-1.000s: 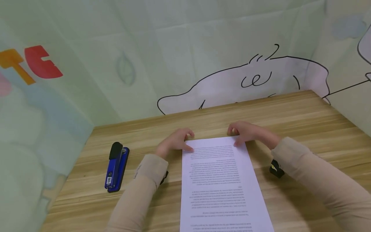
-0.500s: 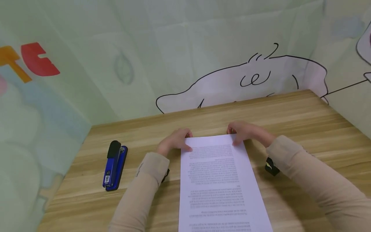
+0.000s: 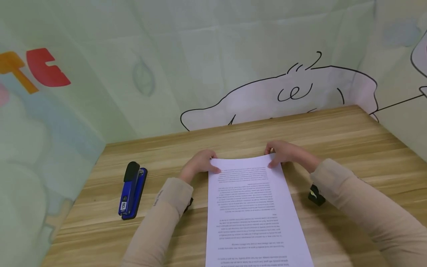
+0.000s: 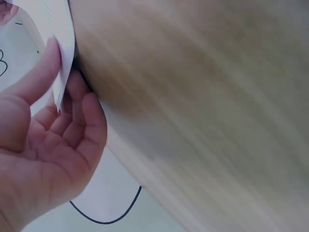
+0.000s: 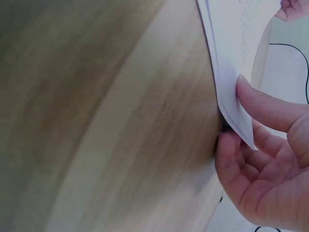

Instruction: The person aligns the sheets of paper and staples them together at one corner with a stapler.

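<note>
Beyond the bench's left edge (image 3: 88,189), the backdrop (image 3: 100,48) is showing an orange T (image 3: 18,70) and an unclear red letter (image 3: 41,70). Stapler (image 3: 133,194) and paper (image 3: 250,200) are bearing illegibly small print.

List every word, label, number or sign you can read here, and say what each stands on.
"T": orange letter on the backdrop.
Apparently "C": red letter beside it.
White label on the blue stapler: too small to read surely.
Lines on the printed sheets: upside down in the head view, too small to read.
</note>
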The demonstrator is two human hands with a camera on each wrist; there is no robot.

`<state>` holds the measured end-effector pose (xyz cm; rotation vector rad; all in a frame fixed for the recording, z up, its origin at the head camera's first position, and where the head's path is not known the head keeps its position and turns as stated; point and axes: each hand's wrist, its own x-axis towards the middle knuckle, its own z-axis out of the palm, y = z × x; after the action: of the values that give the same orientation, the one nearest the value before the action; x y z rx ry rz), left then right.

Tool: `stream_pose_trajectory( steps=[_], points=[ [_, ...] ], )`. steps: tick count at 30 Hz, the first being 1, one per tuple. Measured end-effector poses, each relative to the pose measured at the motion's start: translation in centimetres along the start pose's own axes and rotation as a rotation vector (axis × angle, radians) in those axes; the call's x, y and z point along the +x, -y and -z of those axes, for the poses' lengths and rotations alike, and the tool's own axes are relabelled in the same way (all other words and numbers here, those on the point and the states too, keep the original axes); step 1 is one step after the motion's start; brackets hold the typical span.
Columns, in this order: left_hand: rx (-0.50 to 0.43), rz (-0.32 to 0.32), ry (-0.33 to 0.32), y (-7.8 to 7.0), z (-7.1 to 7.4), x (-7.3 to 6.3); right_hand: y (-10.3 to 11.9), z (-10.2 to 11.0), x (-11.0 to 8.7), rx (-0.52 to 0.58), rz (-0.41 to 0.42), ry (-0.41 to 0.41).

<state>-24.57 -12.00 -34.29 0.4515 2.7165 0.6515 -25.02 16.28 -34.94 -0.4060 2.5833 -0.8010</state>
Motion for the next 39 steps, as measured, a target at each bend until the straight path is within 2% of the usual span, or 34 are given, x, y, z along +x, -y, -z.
stream_pose_trajectory(
  steps=[5,11,17,20,23,30,37,39],
  points=[
    [-0.184,0.071,-0.032,1.0,0.0,-0.4,-0.3,-0.2,-0.4,0.128,-0.098,-0.031],
    [-0.427,0.141,-0.063,2.1,0.0,-0.6,-1.1,-0.5,-0.9,0.355,-0.143,-0.034],
    [-0.551,0.176,-0.147,2.0,0.5,-0.9,-1.6,-0.2,-1.1,0.675,-0.197,-0.006],
    [-0.583,0.201,-0.183,1.8,0.6,-0.9,-1.6,0.0,-1.1,0.777,-0.232,-0.01],
    [-0.601,0.211,-0.2,1.7,0.6,-0.8,-1.6,0.1,-1.2,0.797,-0.248,-0.015],
    [-0.591,0.202,-0.21,1.5,0.3,-0.9,-1.5,0.1,-1.5,0.768,-0.238,-0.019],
    [-0.582,0.169,-0.241,1.3,0.6,-0.7,-1.4,0.5,-1.5,0.739,-0.175,-0.038],
    [-0.576,0.178,-0.25,1.3,0.7,-0.7,-1.1,0.7,-1.5,0.722,-0.175,-0.047]
  ],
)
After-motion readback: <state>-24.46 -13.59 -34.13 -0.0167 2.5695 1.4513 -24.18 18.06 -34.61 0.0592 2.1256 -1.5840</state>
